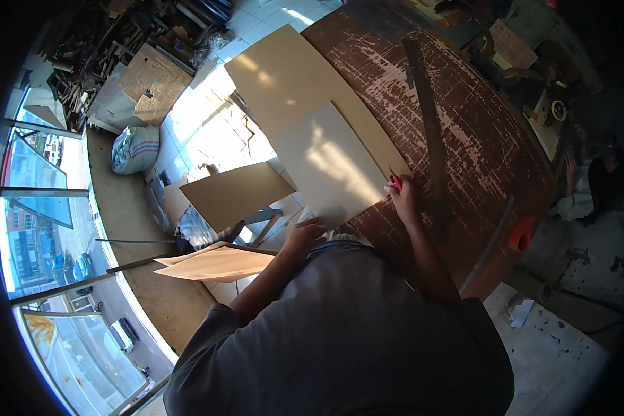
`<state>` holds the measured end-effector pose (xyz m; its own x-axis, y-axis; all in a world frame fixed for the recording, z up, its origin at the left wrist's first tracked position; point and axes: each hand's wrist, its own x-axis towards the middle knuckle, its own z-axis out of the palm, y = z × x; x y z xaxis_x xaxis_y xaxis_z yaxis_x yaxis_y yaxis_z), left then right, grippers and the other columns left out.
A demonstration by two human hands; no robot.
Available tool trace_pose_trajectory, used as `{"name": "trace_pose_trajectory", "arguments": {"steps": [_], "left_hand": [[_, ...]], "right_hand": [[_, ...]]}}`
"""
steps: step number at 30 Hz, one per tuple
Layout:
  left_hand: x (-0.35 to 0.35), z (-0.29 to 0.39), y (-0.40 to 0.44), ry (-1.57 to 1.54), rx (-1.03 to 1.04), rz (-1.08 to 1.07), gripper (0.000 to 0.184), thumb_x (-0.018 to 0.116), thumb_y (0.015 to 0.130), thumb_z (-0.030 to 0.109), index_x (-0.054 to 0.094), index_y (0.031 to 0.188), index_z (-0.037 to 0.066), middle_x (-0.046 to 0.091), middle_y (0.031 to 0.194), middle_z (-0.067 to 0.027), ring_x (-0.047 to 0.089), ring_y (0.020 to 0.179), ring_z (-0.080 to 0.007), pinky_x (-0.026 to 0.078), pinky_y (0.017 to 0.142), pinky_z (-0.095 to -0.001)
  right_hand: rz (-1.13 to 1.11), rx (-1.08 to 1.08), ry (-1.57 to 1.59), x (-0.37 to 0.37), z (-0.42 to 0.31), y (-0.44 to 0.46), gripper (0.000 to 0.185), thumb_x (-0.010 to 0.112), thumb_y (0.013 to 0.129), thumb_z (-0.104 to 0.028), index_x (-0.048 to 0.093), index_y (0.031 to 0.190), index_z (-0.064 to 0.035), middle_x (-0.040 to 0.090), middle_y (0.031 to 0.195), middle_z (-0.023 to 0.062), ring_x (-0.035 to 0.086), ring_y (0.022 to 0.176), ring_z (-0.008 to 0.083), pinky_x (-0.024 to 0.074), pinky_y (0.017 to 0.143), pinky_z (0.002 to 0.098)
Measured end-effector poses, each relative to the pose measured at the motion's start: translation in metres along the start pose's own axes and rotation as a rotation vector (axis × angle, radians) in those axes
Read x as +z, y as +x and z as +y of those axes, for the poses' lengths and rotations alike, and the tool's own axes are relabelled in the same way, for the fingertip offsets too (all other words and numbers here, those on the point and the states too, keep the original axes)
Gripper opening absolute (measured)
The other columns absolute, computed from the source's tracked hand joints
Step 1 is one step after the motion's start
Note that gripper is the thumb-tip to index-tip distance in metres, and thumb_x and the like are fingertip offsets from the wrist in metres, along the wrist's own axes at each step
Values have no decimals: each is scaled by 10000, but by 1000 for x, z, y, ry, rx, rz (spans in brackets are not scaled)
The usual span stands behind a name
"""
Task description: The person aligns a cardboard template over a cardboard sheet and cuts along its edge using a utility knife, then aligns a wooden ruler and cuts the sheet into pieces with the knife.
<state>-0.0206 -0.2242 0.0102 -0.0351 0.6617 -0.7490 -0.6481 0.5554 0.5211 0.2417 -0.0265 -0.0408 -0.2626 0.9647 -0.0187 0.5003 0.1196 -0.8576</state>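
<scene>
A pale grey sheet (329,163) lies over a larger tan board (284,80) on the scratched brown table (478,139). My left hand (308,232) is closed at the near left corner of the grey sheet; its thumb is hidden. At the sheet's right corner, my right hand (404,196) is closed around a slim red tool (396,182) with a dark pointed tip. Whether this is a knife or a pen is too small to tell. The tool's tip points away from me, over the tan board's edge.
A long dark strip (426,111) lies across the table to the right. An orange round object (523,234) sits by the table's right edge. Loose brown boards (236,194) and light wooden panels (218,263) stand at left. A stuffed sack (135,149) leans near the windows.
</scene>
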Motion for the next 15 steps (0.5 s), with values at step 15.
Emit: {"name": "trace_pose_trajectory", "arguments": {"steps": [15], "left_hand": [[-9, -11, 21, 844, 265, 200, 336, 667, 891, 279, 720, 816, -44, 731, 720, -130, 713, 643, -172, 560, 622, -300]], "right_hand": [[-61, 36, -9, -4, 1, 3, 215, 749, 839, -151, 633, 949, -8, 709, 884, 111, 686, 840, 257, 512, 758, 368]]}}
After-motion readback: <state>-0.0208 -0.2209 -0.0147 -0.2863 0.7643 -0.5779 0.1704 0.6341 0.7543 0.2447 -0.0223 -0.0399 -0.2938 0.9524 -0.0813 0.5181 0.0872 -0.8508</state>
